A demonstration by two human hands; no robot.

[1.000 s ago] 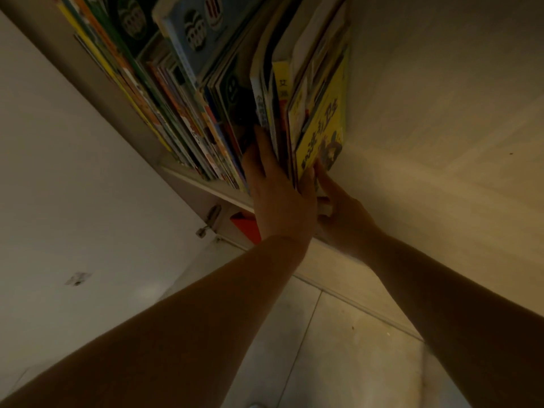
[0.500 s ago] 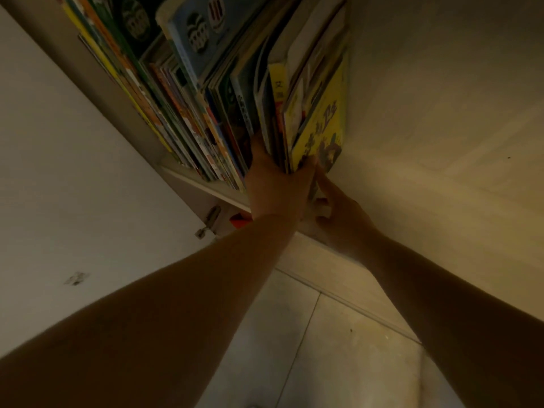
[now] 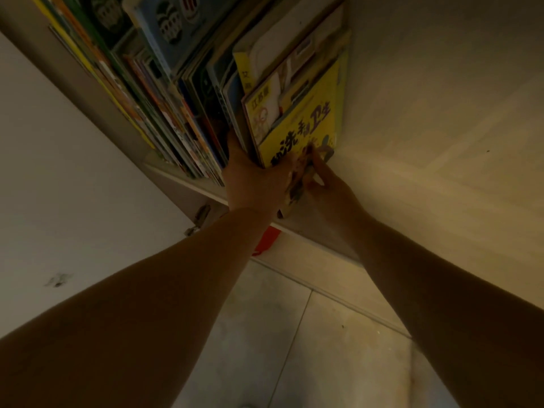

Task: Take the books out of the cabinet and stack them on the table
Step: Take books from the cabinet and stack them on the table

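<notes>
A row of thin picture books (image 3: pixel 164 92) stands on a cabinet shelf (image 3: pixel 188 184). At its right end is a small bundle of books fronted by a yellow book (image 3: pixel 303 125) with dark lettering. My left hand (image 3: pixel 253 181) has its fingers pushed in between the books on the bundle's left side, thumb across the lower edge. My right hand (image 3: pixel 329 187) holds the bundle's lower right corner, fingers on the yellow cover. The bundle's bottom edge sticks out past the shelf front. No table is in view.
A pale wooden cabinet side wall (image 3: pixel 441 128) rises to the right of the books. A white cabinet door (image 3: pixel 73 187) hangs open on the left with a metal hinge (image 3: pixel 200 216). Something red (image 3: pixel 266 241) lies below the shelf. Pale tiled floor (image 3: pixel 309 334) lies beneath.
My left hand's fingers have slid deeper between the books. The yellow-fronted bundle has come forward and down out of the row, and my right hand has shifted onto its lower corner.
</notes>
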